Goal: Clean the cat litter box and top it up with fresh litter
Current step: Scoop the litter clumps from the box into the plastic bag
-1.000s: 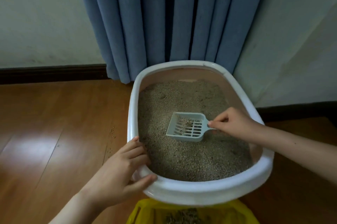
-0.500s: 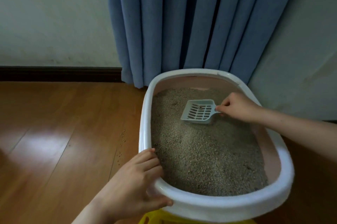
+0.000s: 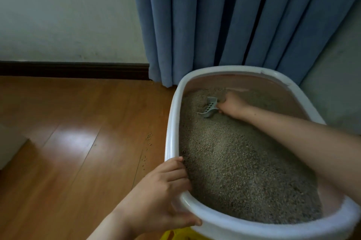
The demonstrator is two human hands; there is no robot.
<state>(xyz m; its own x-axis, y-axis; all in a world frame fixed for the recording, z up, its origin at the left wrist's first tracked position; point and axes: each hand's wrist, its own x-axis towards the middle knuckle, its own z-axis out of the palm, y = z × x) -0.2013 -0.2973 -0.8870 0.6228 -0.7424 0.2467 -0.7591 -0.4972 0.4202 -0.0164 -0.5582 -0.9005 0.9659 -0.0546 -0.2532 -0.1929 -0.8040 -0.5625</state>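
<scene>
A white-rimmed oval litter box with pink inner walls stands on the wood floor, filled with grey-brown litter. My left hand grips its near-left rim, fingers curled over the edge and thumb on the outside. My right hand reaches to the far end of the box and holds the handle of a pale slotted scoop. The scoop is tipped on its side with its front edge dug into the litter near the back wall.
Blue curtains hang right behind the box, with a white wall and dark baseboard to the left. Spilled litter grains dot the floor beside the box. A yellow container peeks out below the near rim.
My right hand carried the scoop from the middle of the box to the far end and tipped it into the litter. The view swung left and closer. My left hand kept its hold.
</scene>
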